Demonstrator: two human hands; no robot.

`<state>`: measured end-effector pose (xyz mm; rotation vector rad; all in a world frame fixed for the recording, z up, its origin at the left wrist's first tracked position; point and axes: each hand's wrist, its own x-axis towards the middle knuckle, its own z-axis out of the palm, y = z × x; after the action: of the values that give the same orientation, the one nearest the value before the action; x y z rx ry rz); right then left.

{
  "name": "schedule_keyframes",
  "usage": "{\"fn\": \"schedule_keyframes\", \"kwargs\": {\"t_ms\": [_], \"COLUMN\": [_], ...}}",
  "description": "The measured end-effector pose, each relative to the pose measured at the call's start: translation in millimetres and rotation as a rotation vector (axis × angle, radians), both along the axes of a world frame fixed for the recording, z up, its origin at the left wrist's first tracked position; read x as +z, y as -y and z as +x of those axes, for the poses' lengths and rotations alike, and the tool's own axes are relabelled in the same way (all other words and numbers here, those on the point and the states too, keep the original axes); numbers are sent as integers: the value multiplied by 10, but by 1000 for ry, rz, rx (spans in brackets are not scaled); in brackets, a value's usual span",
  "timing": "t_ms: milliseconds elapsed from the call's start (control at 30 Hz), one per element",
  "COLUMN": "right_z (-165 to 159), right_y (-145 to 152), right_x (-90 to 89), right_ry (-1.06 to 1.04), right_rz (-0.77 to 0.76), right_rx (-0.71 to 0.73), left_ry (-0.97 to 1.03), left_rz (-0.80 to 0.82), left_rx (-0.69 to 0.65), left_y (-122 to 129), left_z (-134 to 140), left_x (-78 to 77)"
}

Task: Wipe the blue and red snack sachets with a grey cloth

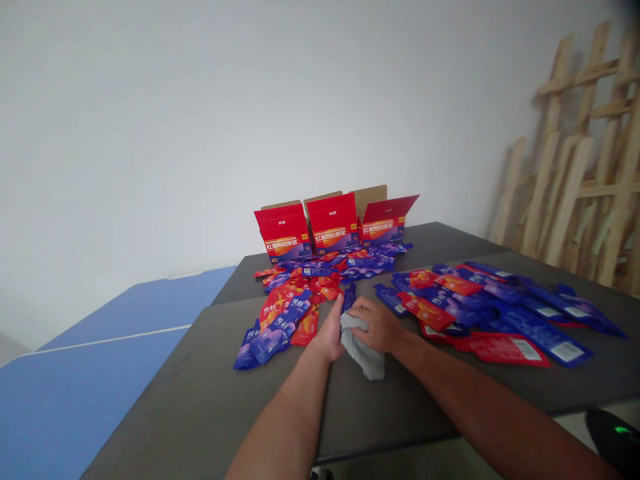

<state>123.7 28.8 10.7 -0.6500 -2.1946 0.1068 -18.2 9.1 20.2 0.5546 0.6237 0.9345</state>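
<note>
Between my two hands, near the middle of the dark table, is a blue pouch whose narrow end points away from me. My left hand is closed round its left side. A grey cloth is bunched in my right hand, pressed against the pouch, and its loose end hangs toward me. Most of the pouch is hidden by the cloth and fingers. Close to my left hand lies a small group of red and blue pouches. Right of my right hand spreads a larger pile of pouches.
Three open red boxes, the left, middle and right, stand at the back. Before them lies a heap of pouches. A blue table adjoins on the left. Wooden frames lean against the wall at right.
</note>
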Motion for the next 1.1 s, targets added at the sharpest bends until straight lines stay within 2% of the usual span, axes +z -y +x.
{"fn": "schedule_keyframes", "kwargs": {"t_ms": [100,267,433,533,633,700,800,867,933,1100], "right_z": [33,106,196,234,208,149,36,-24,-53,-7], "right_y": [-72,-227,-383,-416,-326,-201,-3,72,79,-73], "right_x": [4,-6,-12,15,59,80,81,68,55,32], "right_ry": [-101,-258,-343,-388,-390,-329,-157,-85,-96,-268], "right_rz": [-33,-111,-191,-252,-224,-153,-61,-45,-65,-104], "right_rx": [-129,-342,-495,-564,-499,-337,-58,19,-10,-230], "left_ry": [-43,-129,-111,-17,90,100,46,-2,-45,-127], "left_rz": [50,85,58,43,45,20,-45,-53,-26,105], "left_rx": [2,89,28,8,87,138,108,76,85,127], "left_y": [13,9,0,-24,-58,-70,-64,-53,-46,-43], "left_z": [49,78,23,-32,-64,-60,-29,-2,30,110], "left_x": [-21,-68,-60,-29,-9,-7,-18,-30,-47,-97]}}
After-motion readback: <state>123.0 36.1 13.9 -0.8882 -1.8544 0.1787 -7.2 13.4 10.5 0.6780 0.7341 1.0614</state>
